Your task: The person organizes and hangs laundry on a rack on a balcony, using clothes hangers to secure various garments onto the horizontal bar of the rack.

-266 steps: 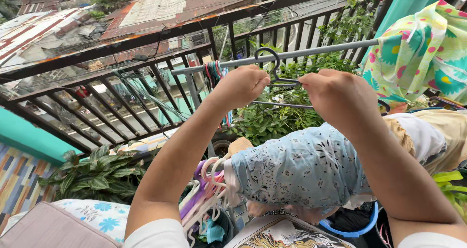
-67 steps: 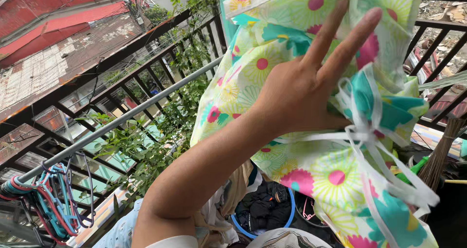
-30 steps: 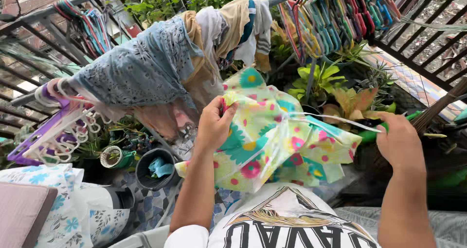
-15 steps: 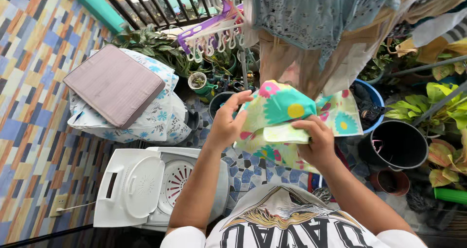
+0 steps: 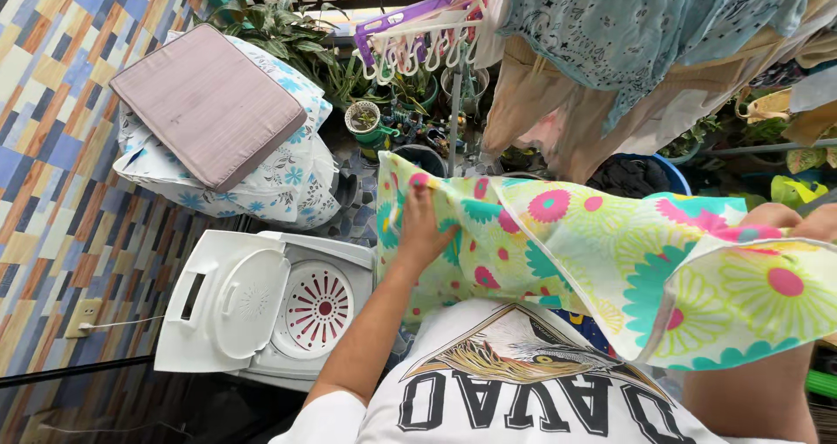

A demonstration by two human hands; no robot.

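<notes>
Spread wider now, the floral cloth (image 5: 610,261) stretches between both grips: left hand (image 5: 425,226) and right hand (image 5: 798,222).

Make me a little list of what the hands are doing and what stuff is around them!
left hand: fingers pinch one edge of the flowered cloth
right hand: grips the other end, mostly hidden by the cloth
cloth: stretched out between both hands, yellow-green with pink and teal flowers
below left hand: white washing machine, lid open
further left: pink cushion lying on a flowered pillow
above: blue patterned garment hanging, purple clip hanger beside it
behind: potted plants
</notes>
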